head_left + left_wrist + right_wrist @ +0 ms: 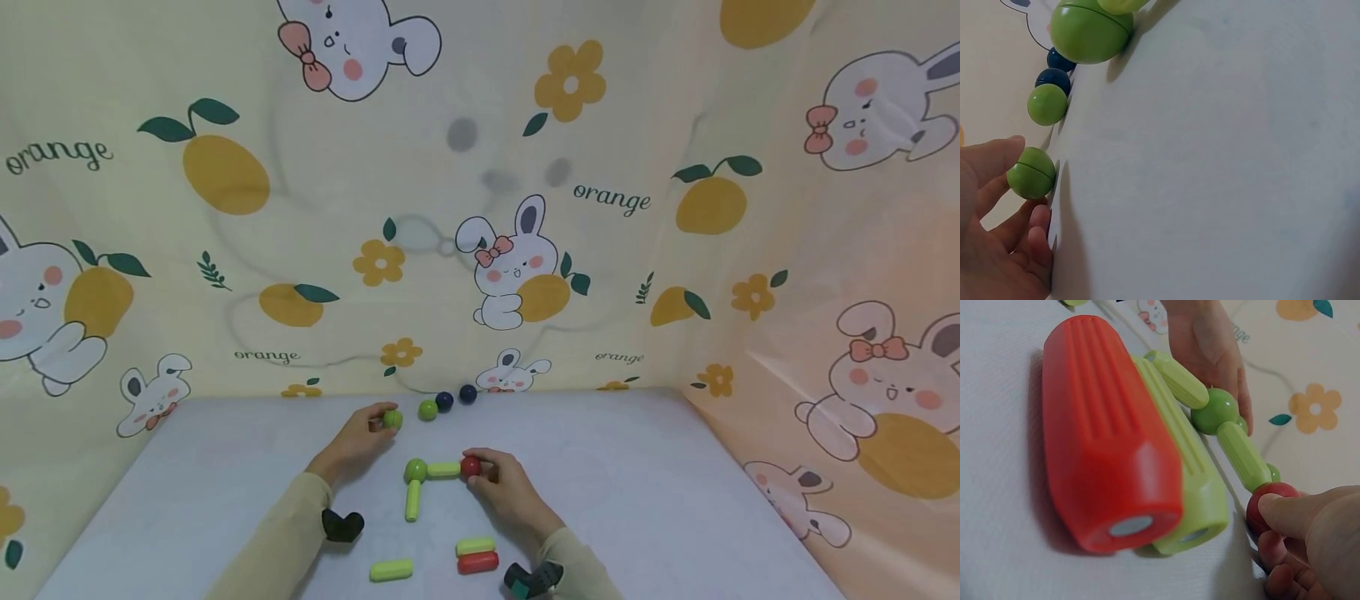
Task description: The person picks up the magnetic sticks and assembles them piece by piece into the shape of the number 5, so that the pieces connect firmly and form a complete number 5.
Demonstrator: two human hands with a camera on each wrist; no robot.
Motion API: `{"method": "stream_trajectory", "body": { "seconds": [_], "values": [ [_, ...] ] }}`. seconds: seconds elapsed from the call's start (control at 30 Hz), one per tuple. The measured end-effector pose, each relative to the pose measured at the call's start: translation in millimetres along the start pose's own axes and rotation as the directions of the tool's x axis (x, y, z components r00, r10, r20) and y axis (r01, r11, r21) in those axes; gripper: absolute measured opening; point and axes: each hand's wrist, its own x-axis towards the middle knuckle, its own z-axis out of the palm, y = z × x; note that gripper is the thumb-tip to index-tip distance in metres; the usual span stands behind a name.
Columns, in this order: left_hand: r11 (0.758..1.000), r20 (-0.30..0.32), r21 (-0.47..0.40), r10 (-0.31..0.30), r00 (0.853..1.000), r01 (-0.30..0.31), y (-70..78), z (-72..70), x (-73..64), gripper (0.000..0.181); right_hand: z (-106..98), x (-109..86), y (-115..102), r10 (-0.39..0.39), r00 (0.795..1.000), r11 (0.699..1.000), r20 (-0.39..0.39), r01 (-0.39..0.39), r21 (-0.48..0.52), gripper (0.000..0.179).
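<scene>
My left hand (358,440) holds a green ball (1031,173) between thumb and fingers at the back left of the table. In my right hand (513,490) a red ball (1272,509) is pinched by thumb and fingers. That red ball sits at the right end of a light green rod (444,470). The rod's other end meets a green ball (416,471), from which a second light green rod (412,500) points toward the front. Together they form a bent shape on the table.
Another green ball (427,409) and two dark blue balls (445,402) line the back edge by the patterned backdrop (450,167). Near the front lie a loose light green rod (391,571) and, side by side, a red rod (477,562) and a light green rod (476,547).
</scene>
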Motion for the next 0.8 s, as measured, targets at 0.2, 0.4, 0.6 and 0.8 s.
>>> {"method": "stream_trajectory", "body": {
  "seconds": [0.2,0.4,0.6,0.8],
  "values": [
    [0.999,-0.023,-0.003,-0.033,0.999,0.032,1.1,1.5,-1.0,0.045,-0.3,-0.9,-1.4,-0.006,1.000,1.000,0.002,0.006,0.015,0.043],
    [0.999,-0.034,-0.025,-0.044,0.998,0.043,0.1,2.8,-3.6,0.042,-0.3,-1.2,-3.1,0.002,1.000,1.000,0.003,-0.002,0.018,0.043],
    [0.999,-0.044,-0.017,-0.048,0.998,0.047,1.8,3.8,-5.6,0.038,-0.1,-1.8,-4.0,-0.013,1.000,1.000,0.001,0.013,0.008,0.043],
    [0.998,-0.041,0.041,-0.047,0.998,0.048,5.3,4.4,-9.6,0.034,-0.5,-1.8,-3.3,-0.002,1.000,1.000,0.002,0.002,0.008,0.043]
  ]
}}
